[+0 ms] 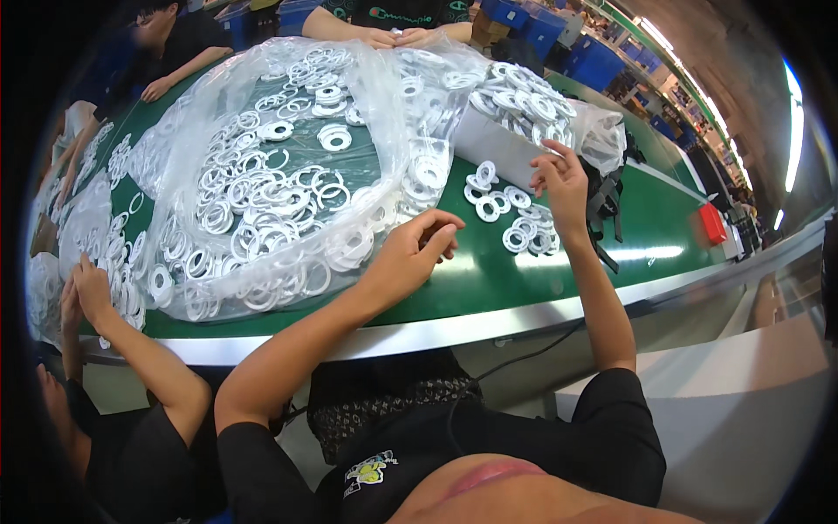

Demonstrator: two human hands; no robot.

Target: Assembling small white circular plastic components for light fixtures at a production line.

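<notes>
Head view: a green surface (489, 288) carries a large clear bag (381, 113) of white rings (334, 138) reaching its near edge; toward the far edge, right of the bag, stands a white box (497, 148) heaped with ring-shaped parts (524, 92). Left hand (406, 253), beside the bag: fingers half-curled; whether they grip anything cannot be told. Right hand (567, 188), near loose white rings (528, 231) between box and near edge: fingers loosely parted, nothing visibly held. Good handling would probably separate overlapped rings, then lift 1 by its rim. Counts: 1 bag, 1 box, 2 hands, roughly 12 loose rings; bag and box contents overlap too much to count.
</notes>
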